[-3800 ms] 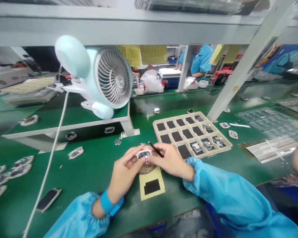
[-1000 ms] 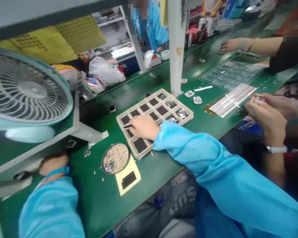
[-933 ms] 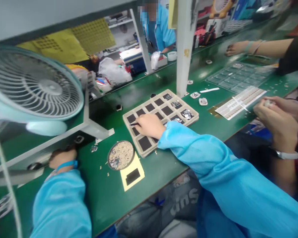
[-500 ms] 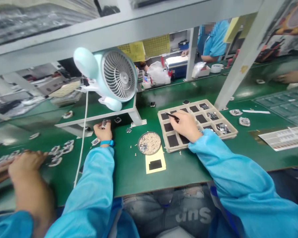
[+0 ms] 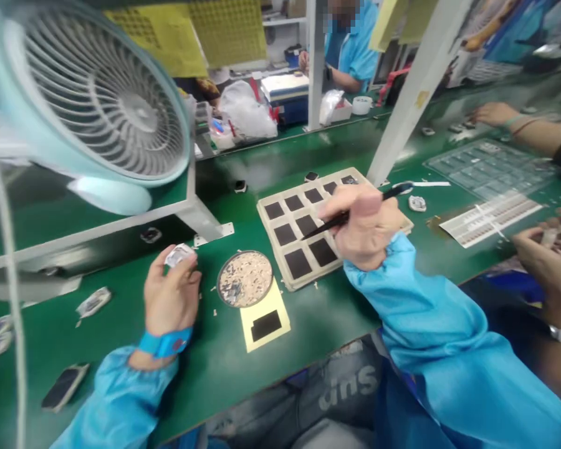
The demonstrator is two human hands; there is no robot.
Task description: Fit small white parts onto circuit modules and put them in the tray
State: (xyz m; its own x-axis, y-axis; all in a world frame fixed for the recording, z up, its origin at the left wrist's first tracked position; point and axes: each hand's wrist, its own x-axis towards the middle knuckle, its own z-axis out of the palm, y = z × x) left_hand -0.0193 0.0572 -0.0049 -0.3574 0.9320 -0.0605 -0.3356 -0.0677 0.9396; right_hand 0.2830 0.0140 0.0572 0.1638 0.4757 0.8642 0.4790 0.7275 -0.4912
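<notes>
My left hand pinches a small white-wrapped part just above the green bench, left of a round dish of tiny parts. My right hand is closed round black tweezers and hovers over the beige compartment tray, whose pockets show dark pads. A yellow card with a black square lies below the dish.
A pale blue desk fan on a white stand fills the upper left, its cord hanging down. More wrapped parts lie at left. A white post rises behind the tray. A co-worker's hands work at right by a label sheet.
My left hand has pulled back from under the fan stand with a wrapped part. My right hand has lifted off the tray with the tweezers. The view has swung closer to the fan.
</notes>
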